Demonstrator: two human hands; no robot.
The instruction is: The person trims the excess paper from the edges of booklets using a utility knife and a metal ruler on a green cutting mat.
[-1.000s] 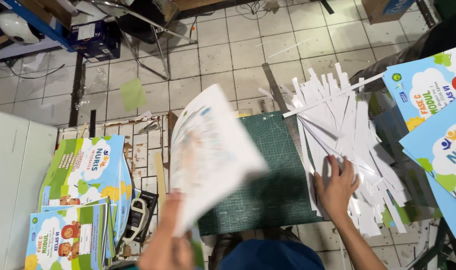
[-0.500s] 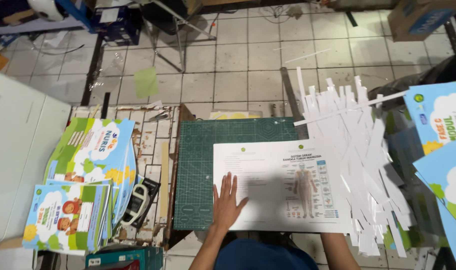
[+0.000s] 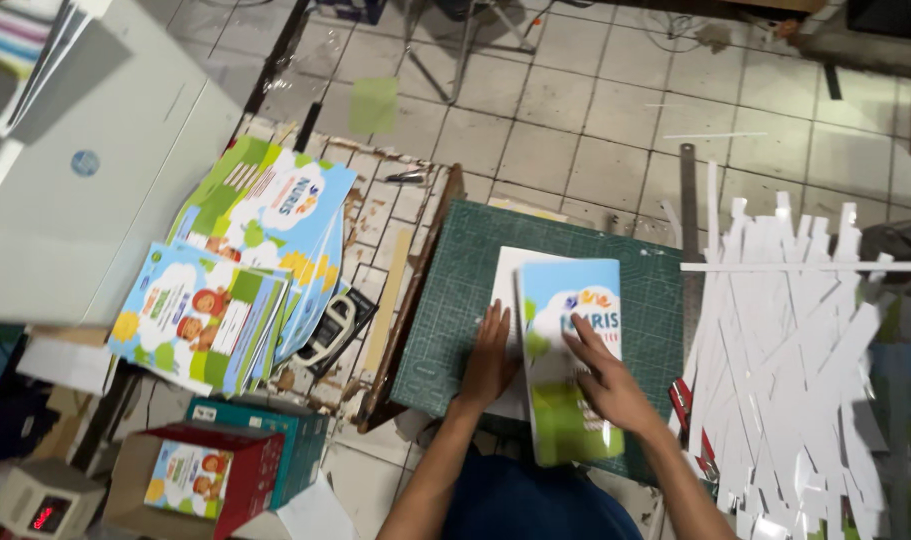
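Tiled floor all round, and low on it a green cutting mat (image 3: pixel 565 300) where the work sits. On the mat lies a folded sheet (image 3: pixel 567 360), its colourful cover up, white paper showing from under its left edge. Left hand (image 3: pixel 490 360) lies flat, fingers together, pressing along that left edge. Right hand (image 3: pixel 607 385) rests on the cover with fingers spread, holding it down. Just right of the mat, a steel ruler (image 3: pixel 688 230) stands along the edge, and beyond it a heap of white paper strips (image 3: pixel 795 340). What may be a red-handled knife (image 3: pixel 683 400) peeks out near the right wrist. Left of the mat, stacks of finished booklets (image 3: pixel 245 270) fan out; below them an open box (image 3: pixel 200 480) with more inside.

If the right hand shifts while the left presses, I'd expect the crease to run crooked; the glossy cover looks slippery. That wrist could also catch the knife
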